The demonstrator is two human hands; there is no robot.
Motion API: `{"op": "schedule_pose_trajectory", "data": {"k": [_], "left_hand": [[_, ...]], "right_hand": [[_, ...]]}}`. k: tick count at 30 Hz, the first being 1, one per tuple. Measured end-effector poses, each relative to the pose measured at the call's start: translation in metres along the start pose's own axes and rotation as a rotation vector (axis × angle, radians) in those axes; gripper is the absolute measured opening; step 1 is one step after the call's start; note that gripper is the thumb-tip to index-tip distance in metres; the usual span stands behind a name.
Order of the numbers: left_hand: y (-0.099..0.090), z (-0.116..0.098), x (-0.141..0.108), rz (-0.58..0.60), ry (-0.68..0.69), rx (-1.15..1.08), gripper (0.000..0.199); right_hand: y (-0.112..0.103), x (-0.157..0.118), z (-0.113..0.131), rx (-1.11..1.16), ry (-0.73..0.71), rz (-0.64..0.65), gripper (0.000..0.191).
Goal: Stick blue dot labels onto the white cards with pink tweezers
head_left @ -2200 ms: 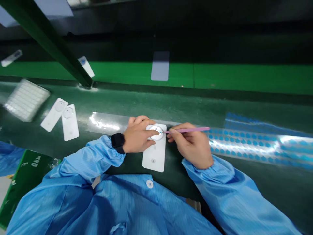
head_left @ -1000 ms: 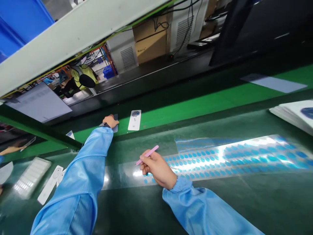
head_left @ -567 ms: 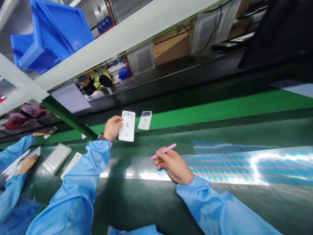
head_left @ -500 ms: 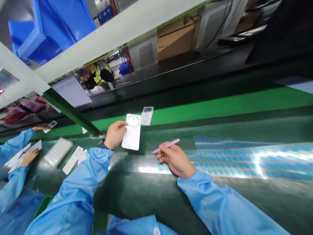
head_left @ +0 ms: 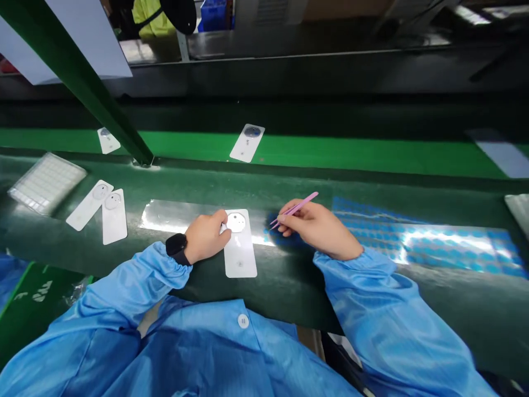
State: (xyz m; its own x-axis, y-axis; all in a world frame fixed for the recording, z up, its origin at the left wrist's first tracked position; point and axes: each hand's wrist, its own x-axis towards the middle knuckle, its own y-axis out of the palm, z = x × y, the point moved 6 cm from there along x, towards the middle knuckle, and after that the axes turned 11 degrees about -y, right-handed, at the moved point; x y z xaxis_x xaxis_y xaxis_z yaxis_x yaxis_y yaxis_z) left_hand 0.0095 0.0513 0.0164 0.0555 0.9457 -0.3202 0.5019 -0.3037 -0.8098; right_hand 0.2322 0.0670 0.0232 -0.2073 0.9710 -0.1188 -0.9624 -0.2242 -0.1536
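A white phone-shaped panel with a round camera cut-out lies on the dark green bench in front of me. My left hand is closed on its upper left edge, thumb and finger pinched there. Pink tweezers sit between the fingers of my right hand, their tips pointing left over a clear sheet with blue dots. Nothing can be made out between the tips. The tweezers and the panel are apart.
Two similar white panels lie at the left, beside a clear tray. Another panel rests on the bright green strip behind. A green post slants down to the bench at the left. Something pale lies at the far right edge.
The view has tilted down and shifted. My left hand has brought the white panel closer to my body, away from the panel on the green strip. The co-worker's hands have left the view.
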Motion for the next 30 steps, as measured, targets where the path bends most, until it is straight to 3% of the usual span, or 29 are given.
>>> {"op": "schedule_pose_trajectory", "data": {"k": [5, 7, 21, 30], "left_hand": [[0.010, -0.016, 0.002, -0.048, 0.365, 0.119, 0.033], [0.018, -0.015, 0.002, -0.021, 0.432, 0.142, 0.038], [0.024, -0.015, 0.001, 0.033, 0.448, 0.164, 0.034], [0.025, -0.015, 0.000, 0.016, 0.456, 0.175, 0.038]], "right_hand": [[-0.001, 0.007, -0.020, 0.040, 0.071, -0.016, 0.038], [-0.003, 0.007, -0.024, 0.040, 0.084, 0.005, 0.039], [-0.002, 0.005, -0.025, -0.046, 0.118, 0.012, 0.039], [-0.001, 0.000, -0.010, 0.160, 0.016, -0.034, 0.047]]}}
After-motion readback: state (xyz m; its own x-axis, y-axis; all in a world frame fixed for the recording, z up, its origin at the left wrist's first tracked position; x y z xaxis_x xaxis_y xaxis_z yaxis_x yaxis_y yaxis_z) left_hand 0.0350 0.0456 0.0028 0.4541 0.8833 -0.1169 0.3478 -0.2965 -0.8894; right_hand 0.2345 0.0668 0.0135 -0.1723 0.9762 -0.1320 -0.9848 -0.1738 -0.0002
